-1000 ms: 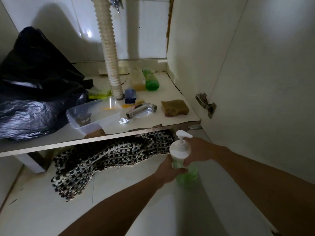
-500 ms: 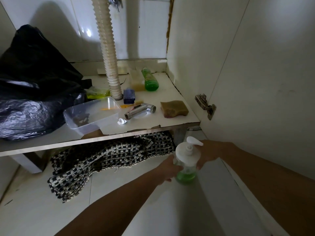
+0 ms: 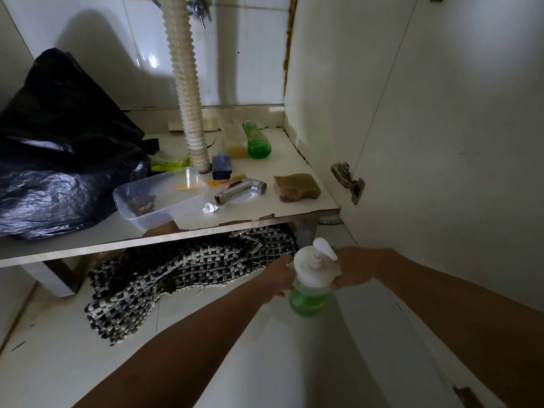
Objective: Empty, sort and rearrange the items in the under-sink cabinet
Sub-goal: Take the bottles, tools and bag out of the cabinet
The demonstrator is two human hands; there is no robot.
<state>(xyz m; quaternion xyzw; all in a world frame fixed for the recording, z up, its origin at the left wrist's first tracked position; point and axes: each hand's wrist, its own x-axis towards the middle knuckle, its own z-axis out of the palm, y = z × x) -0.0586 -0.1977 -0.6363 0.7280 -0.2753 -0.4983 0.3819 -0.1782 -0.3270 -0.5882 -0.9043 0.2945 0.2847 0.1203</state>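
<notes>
Green liquid soap fills the pump dispenser bottle point(image 3: 310, 285) gripped between the left hand point(image 3: 278, 279) and right hand point(image 3: 353, 269), low before the cabinet shelf point(image 3: 164, 235), beside the woven mat point(image 3: 188, 272).

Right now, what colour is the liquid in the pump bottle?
Green, under a white pump top; the pump bottle shows clearly in the head view.

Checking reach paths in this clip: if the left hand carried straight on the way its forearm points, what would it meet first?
The left hand points up-right and already touches the pump bottle. Past it, likely the right hand on the far side, then the cabinet door; depth is unclear.
</notes>
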